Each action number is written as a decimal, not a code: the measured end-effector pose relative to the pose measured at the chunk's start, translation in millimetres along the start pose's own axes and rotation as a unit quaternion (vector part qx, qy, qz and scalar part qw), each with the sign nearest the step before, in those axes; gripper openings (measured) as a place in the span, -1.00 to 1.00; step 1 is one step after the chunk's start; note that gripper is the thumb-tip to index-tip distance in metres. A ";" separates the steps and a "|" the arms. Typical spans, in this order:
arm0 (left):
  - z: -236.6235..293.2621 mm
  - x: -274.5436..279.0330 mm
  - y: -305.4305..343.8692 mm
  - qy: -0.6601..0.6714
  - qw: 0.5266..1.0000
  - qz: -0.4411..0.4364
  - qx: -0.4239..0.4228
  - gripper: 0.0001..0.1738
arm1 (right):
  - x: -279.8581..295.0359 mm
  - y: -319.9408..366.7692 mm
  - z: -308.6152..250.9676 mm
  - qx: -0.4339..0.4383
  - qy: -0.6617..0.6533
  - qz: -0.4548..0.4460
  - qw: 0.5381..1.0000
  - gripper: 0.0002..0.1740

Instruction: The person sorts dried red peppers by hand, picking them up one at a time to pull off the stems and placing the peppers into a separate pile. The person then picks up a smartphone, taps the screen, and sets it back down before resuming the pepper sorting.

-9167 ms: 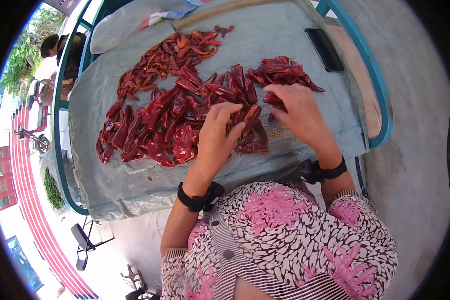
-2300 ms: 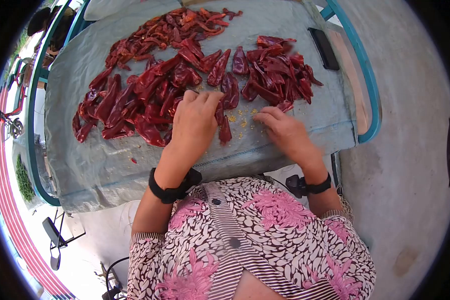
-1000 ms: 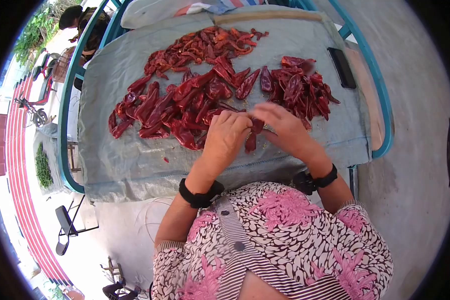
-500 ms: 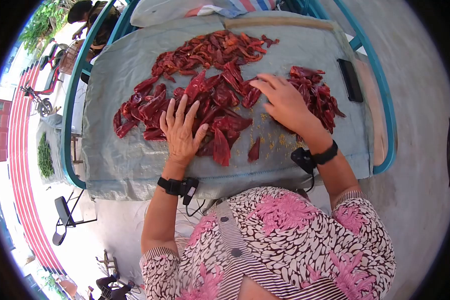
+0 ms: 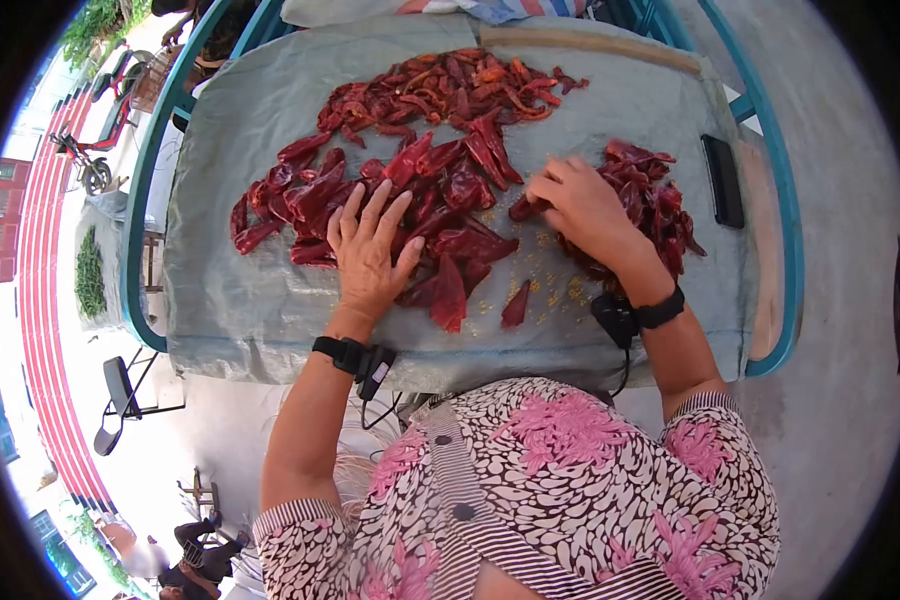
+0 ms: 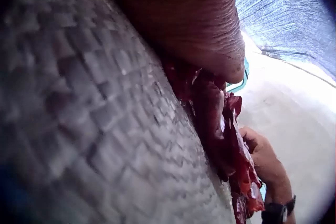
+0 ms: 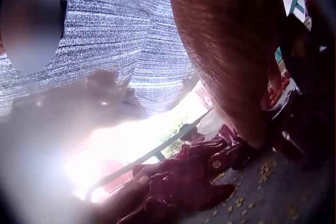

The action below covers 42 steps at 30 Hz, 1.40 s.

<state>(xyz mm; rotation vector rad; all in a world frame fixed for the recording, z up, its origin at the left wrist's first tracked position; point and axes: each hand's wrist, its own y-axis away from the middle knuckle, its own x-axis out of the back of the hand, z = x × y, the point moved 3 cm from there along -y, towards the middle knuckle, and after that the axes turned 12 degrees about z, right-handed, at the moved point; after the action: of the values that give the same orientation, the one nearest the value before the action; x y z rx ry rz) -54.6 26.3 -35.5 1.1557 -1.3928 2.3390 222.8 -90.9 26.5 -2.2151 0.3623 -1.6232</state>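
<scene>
My left hand (image 5: 368,255) lies with fingers spread on the large heap of dark red dried chili peppers (image 5: 310,192) at the middle-left of the cloth. In the left wrist view, chilies (image 6: 212,124) show under the base of that hand. My right hand (image 5: 592,212) is between this heap and a smaller right-hand heap of chilies (image 5: 660,190), fingers bent. It pinches a dried chili (image 5: 526,208), partly covered by the fingers. A lone chili piece (image 5: 515,304) lies near the front among scattered yellow seeds (image 5: 576,290).
Smaller, shrivelled chilies (image 5: 430,90) form a pile at the back. A black phone (image 5: 722,180) lies at the right on the grey-green woven cloth (image 5: 240,330). A teal metal frame (image 5: 785,250) surrounds the cloth. Other people are partly visible beyond it at the left.
My left hand has moved left from its earlier two-handed work and spread over the large heap. My right hand has gone to a chili near the right heap, which has grown since the earliest frame.
</scene>
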 end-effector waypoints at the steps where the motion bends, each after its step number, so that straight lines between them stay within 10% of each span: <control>1: 0.3 -0.4 -1.2 0.004 1.000 0.001 0.000 -0.34 | 6.2 0.1 2.9 0.009 0.002 0.009 1.000 -0.75; 12: -12.2 -2.1 -2.6 0.104 0.993 -0.004 0.052 -0.51 | 23.9 16.6 -12.4 -0.055 -0.062 -0.074 0.994 -0.67; 16: -15.7 -2.9 -7.6 0.106 0.991 -0.010 0.075 -0.59 | -3.6 9.7 -20.1 0.012 0.024 0.045 0.999 -0.56; 33: -9.2 6.0 -18.5 0.072 0.995 -0.033 0.064 -0.59 | 63.2 10.1 -16.2 -0.042 -0.027 -0.183 0.982 -0.49; 42: -6.4 5.2 -18.2 0.062 0.997 -0.011 0.053 -0.66 | -29.6 -37.9 -26.1 -0.159 0.060 -0.055 0.984 -0.13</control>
<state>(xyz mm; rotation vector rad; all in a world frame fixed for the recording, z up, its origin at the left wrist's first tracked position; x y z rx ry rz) -52.3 40.2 -21.4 1.0273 -1.2212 2.4496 188.5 -48.3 24.7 -2.4085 0.5773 -1.8756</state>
